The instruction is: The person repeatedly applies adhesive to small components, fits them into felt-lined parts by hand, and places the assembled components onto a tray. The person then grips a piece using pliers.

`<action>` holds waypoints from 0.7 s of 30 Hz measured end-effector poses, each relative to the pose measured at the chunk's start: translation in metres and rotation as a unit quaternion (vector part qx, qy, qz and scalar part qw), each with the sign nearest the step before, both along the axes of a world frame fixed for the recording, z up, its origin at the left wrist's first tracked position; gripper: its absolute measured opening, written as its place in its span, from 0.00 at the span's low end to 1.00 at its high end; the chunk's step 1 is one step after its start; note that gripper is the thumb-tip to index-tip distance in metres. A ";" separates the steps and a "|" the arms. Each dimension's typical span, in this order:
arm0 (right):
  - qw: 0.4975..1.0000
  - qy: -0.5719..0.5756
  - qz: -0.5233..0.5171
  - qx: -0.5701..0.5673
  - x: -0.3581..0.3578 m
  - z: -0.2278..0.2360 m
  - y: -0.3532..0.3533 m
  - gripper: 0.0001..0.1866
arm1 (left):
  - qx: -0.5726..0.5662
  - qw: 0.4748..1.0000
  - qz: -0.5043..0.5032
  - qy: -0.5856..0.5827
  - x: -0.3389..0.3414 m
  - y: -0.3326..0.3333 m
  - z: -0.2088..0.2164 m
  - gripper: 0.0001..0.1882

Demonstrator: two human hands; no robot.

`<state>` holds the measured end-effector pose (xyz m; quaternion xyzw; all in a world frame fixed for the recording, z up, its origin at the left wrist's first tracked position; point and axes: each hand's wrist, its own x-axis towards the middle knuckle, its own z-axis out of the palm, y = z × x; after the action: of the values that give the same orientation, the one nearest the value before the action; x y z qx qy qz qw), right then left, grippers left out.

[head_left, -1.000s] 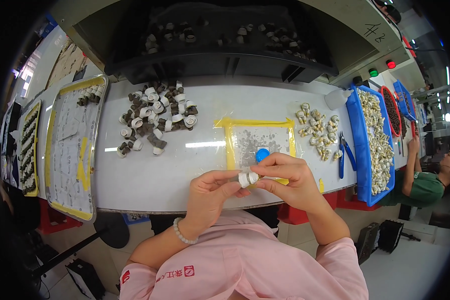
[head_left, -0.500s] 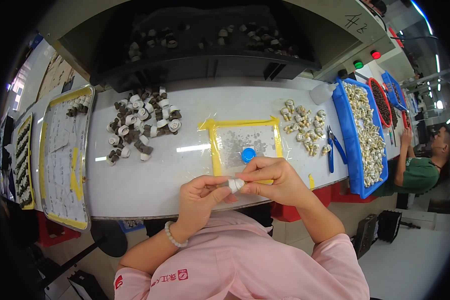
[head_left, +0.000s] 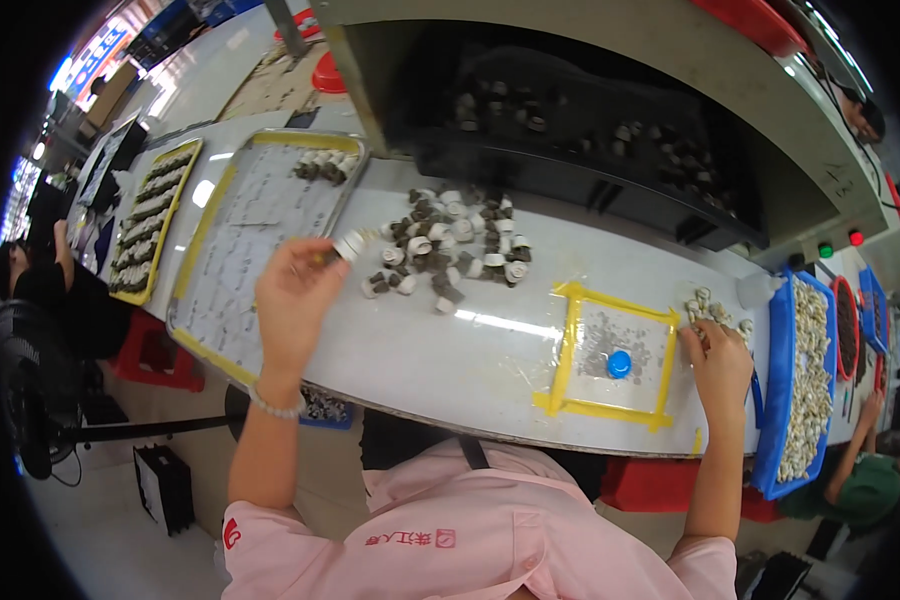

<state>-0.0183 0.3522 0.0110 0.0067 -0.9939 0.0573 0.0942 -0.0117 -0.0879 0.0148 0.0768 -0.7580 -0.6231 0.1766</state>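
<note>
Left hand (head_left: 292,292) pinches a small white part (head_left: 349,244) beside metal tray (head_left: 210,300); right hand (head_left: 715,360) grips loose parts (head_left: 710,305).

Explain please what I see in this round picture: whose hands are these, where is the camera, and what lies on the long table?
The camera sits on a person's head and looks down, so the edges bend. Both bare hands belong to that person. The left hand holds a small white cylinder part beside a pile of similar parts. The right hand reaches into a smaller heap of pale parts. On the white table lie a metal tray, a yellow-taped square with a blue cap, and a blue bin full of pale pieces.
</note>
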 end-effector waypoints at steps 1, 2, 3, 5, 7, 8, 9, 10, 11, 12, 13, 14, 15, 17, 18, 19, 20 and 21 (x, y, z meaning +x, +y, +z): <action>1.000 0.002 0.015 -0.008 -0.002 0.000 -0.003 0.10 | -0.082 0.995 0.057 0.025 -0.009 -0.023 0.005 0.12; 1.000 -0.004 0.013 -0.017 -0.003 0.001 -0.006 0.10 | -0.115 0.989 0.084 0.035 -0.023 -0.045 0.004 0.11; 0.999 -0.010 0.014 -0.028 -0.004 0.002 -0.008 0.09 | -0.150 0.981 0.113 0.045 -0.033 -0.070 0.004 0.11; 0.999 -0.010 0.029 -0.040 -0.005 0.000 -0.010 0.09 | -0.235 0.962 0.132 0.038 -0.058 -0.118 -0.009 0.11; 0.997 -0.004 0.018 -0.074 -0.004 -0.002 -0.013 0.10 | -0.273 0.952 0.135 0.029 -0.087 -0.143 -0.023 0.11; 0.997 -0.002 0.017 -0.073 -0.002 -0.002 -0.014 0.10 | -0.312 0.940 0.137 0.018 -0.099 -0.148 -0.027 0.12; 0.994 -0.010 0.019 -0.108 0.001 -0.001 -0.015 0.10 | -0.310 0.941 0.136 0.020 -0.108 -0.152 -0.031 0.12; 0.990 -0.018 0.016 -0.142 0.006 0.000 -0.014 0.11 | -0.345 0.928 0.141 0.006 -0.119 -0.149 -0.035 0.12; 0.990 -0.017 0.011 -0.138 0.011 0.000 -0.014 0.11 | -0.379 0.914 0.146 -0.007 -0.125 -0.148 -0.039 0.13; 0.985 -0.017 0.047 -0.162 0.016 0.001 -0.015 0.11 | -0.376 0.916 0.142 -0.006 -0.128 -0.149 -0.041 0.13; 0.979 -0.019 0.080 -0.187 0.021 0.001 -0.016 0.11 | -0.387 0.913 0.128 -0.004 -0.130 -0.149 -0.042 0.14; 0.979 -0.022 0.104 -0.175 0.025 0.002 -0.017 0.11 | -0.397 0.910 0.115 -0.003 -0.132 -0.150 -0.043 0.16; 0.979 -0.023 0.101 -0.174 0.028 0.001 -0.020 0.11 | -0.396 0.911 0.112 -0.004 -0.130 -0.153 -0.043 0.16; 0.971 -0.016 0.104 -0.214 0.032 -0.003 -0.023 0.13 | -0.383 0.920 0.073 -0.031 -0.123 -0.154 -0.037 0.17; 0.972 -0.015 0.106 -0.210 0.033 -0.003 -0.023 0.13 | -0.384 0.920 0.073 -0.034 -0.118 -0.153 -0.037 0.17; 0.971 -0.018 0.107 -0.212 0.034 -0.003 -0.023 0.13 | -0.420 0.903 0.089 0.008 -0.109 -0.143 -0.034 0.18; 0.971 -0.025 0.100 -0.214 0.035 -0.002 -0.024 0.13 | -0.453 0.885 0.101 0.051 -0.100 -0.130 -0.029 0.18; 0.972 -0.032 0.091 -0.216 0.035 -0.002 -0.023 0.13 | -0.415 0.905 0.081 0.041 -0.088 -0.105 -0.017 0.17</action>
<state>0.0167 0.3289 0.0092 0.0747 -0.9558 0.2788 0.0557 -0.0996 -0.1929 -0.0020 0.0318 -0.9313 -0.2383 0.2736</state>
